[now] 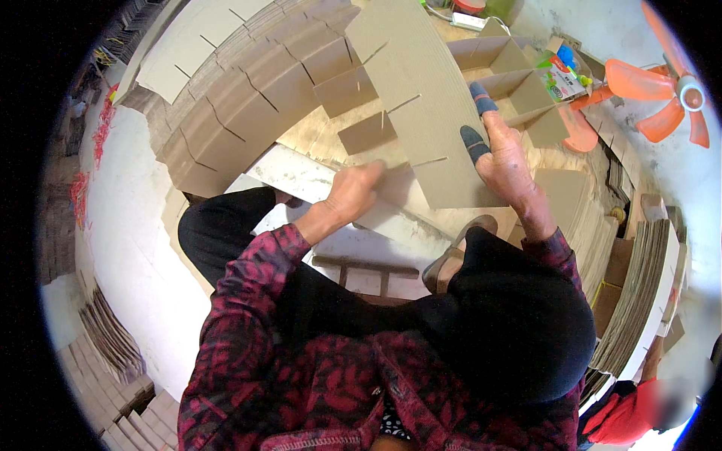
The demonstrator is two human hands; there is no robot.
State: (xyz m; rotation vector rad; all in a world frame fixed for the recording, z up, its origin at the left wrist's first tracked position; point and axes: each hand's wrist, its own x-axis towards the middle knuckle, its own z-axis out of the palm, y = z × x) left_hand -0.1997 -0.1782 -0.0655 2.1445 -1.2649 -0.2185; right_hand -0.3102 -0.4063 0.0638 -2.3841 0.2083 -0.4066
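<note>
Tan cardboard sheet [421,128], slotted, slants over the plywood tabletop [320,137] toward its near edge, right hand [513,164] grasping its right side. Left hand [350,193] is curled, blurred; I cannot tell its hold. Slotting in dividers [368,134] seems underway; next calls for aligning slots.

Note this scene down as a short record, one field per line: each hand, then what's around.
Left hand: curled, blurred, near a small cardboard piece; grip unclear
Right hand: at the right edge of a long slotted cardboard sheet; dark covers on two fingers
Upper left: slotted cardboard stack
Upper right: fan, orange blades
Lower right: person in red
</note>
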